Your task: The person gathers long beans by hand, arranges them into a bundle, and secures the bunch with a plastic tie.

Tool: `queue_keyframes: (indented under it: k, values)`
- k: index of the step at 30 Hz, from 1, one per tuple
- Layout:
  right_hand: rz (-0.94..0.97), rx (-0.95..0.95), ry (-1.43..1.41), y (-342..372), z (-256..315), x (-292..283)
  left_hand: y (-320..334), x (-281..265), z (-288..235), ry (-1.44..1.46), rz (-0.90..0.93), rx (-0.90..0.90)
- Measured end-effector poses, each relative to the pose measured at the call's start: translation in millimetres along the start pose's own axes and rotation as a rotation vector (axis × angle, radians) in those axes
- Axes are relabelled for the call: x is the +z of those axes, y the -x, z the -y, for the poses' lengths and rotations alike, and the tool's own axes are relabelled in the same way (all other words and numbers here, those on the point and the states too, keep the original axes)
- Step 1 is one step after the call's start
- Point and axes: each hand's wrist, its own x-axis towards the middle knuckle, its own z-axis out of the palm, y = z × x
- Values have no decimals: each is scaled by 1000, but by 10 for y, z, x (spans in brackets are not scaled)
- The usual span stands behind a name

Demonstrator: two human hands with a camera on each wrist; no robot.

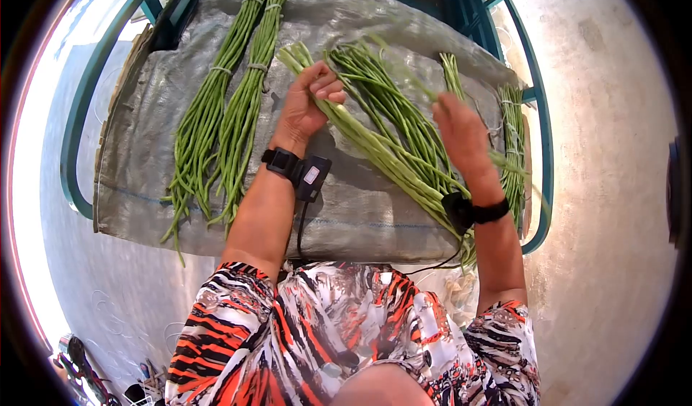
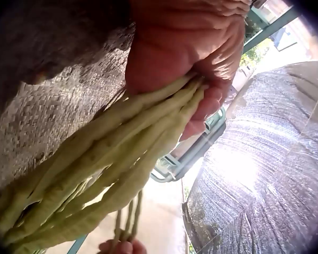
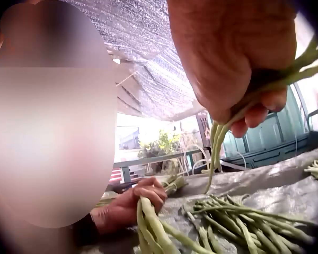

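Note:
My left hand (image 1: 310,104) grips a bunch of pale green long beans (image 1: 378,153) near one end, the fingers curled round it. The bunch slants down toward the right forearm, and its beans (image 2: 116,153) look thick and smooth up close. Raised to the right of it, my right hand (image 1: 463,138) holds a few thin long beans (image 3: 217,143), which stick out on both sides of the fist. Motion blurs this hand in the head view. Between the hands, darker loose long beans (image 1: 396,110) lie in a pile on the grey sheet.
Two tied bundles of long beans (image 1: 249,103) lie on the left of the grey woven sheet (image 1: 137,153). Smaller bundles, one a tied bundle (image 1: 512,139), lie at the right. A green metal rail (image 1: 76,132) borders the surface. A cable (image 1: 301,226) hangs from the left wrist device.

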Motion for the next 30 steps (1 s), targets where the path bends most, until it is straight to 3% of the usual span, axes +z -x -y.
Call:
queue_keyframes:
  k: [1, 4, 8, 11, 13, 16, 17, 20, 21, 24, 25, 30]
  values:
    - [143, 43, -28, 99, -57, 158, 10, 31, -7, 17, 45, -9]
    - [195, 75, -35, 308, -181, 351, 23, 69, -29, 57, 163, -30]
    - [155, 36, 31, 318, -213, 222, 4, 76, -22, 86, 267, -62]
    - [-32, -142, -82, 312, 45, 56, 0, 93, -22, 96, 310, -71]
    - [122, -28, -302, 512, 280, 81, 11, 110, -6, 99, 291, -58]
    - [312, -25, -174, 686, 451, 62, 4, 136, 4, 119, 249, -52]
    - [295, -59, -156, 786, 380, 160, 4, 136, 12, 127, 232, -52]
    - [473, 241, -277, 866, 318, 177, -25, 210, 128, -33, -78, 162]
    - [539, 475, -541, 805, 372, 42, -38, 176, 84, -102, -52, 150]
    - [526, 572, -966, 825, 242, 15, -42, 46, 100, -150, -237, 149]
    - [511, 527, -979, 848, 211, 57, -36, 37, 98, -165, -252, 114]
    - [744, 861, -1369, 725, 148, -74, -69, 68, 93, -127, -247, 22]
